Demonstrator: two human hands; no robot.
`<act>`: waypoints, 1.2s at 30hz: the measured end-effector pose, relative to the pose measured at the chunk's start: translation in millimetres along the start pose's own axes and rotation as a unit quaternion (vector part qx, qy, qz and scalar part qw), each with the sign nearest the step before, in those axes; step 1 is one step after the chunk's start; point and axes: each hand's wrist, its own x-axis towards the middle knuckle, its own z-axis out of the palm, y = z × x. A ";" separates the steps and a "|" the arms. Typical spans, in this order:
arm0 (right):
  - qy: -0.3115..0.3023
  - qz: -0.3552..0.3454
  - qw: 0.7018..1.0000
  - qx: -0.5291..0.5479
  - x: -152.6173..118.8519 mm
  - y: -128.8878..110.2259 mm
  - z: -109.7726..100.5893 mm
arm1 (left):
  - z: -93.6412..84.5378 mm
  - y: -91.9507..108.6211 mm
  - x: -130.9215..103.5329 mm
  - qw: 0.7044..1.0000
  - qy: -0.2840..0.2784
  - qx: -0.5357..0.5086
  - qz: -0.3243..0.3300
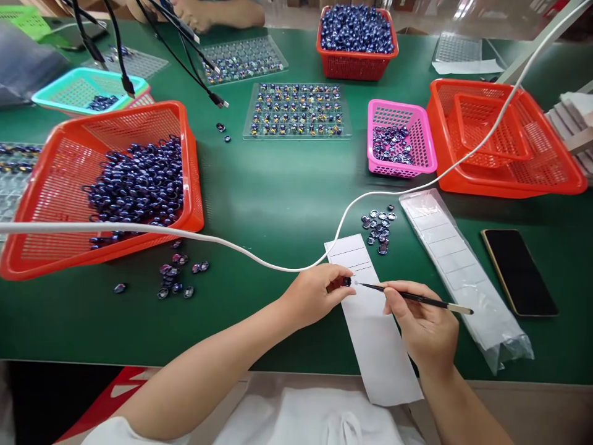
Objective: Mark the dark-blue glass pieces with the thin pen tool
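Between thumb and fingertips, my left hand [319, 293] pinches a small dark piece [346, 281] over a white paper strip [370, 327] with ruled lines. My right hand [424, 327] grips a thin black tweezer-like tool or fine brush [417, 298] with a pale end; which of the two I cannot tell. Its tip meets something tiny and clear beside the dark piece. Small shiny oval pieces [378, 228] lie loose just beyond the paper. A clear-bagged pack of ruled strips [456, 259] is to the right of my right hand.
A red basket of dark looped pieces [134, 185] stands left, with loose pieces [171, 278] before it. A pink basket [402, 167], nested red baskets [509, 185] and a filled tray [296, 133] sit farther back. A white cable [259, 261] crosses the table; a phone [519, 272] lies right.
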 end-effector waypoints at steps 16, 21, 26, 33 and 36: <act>-0.026 -0.064 0.991 -0.113 -0.6 1.7 2.6 | 7.1 -3.0 0.6 0.993 0.030 0.079 0.088; -0.027 -0.069 0.989 -0.126 -0.7 0.9 3.0 | 7.0 -2.0 0.0 0.993 0.029 0.083 0.083; -0.025 -0.077 0.987 -0.141 0.1 -0.1 3.4 | 6.6 -1.2 -0.2 0.993 0.024 0.086 0.077; -0.028 -0.067 0.985 -0.157 1.2 0.1 3.9 | 7.0 -2.5 -0.1 0.995 0.004 0.086 0.059; -0.039 -0.077 0.984 -0.156 2.9 0.0 3.3 | 8.0 -3.6 -0.5 0.994 0.009 0.086 0.065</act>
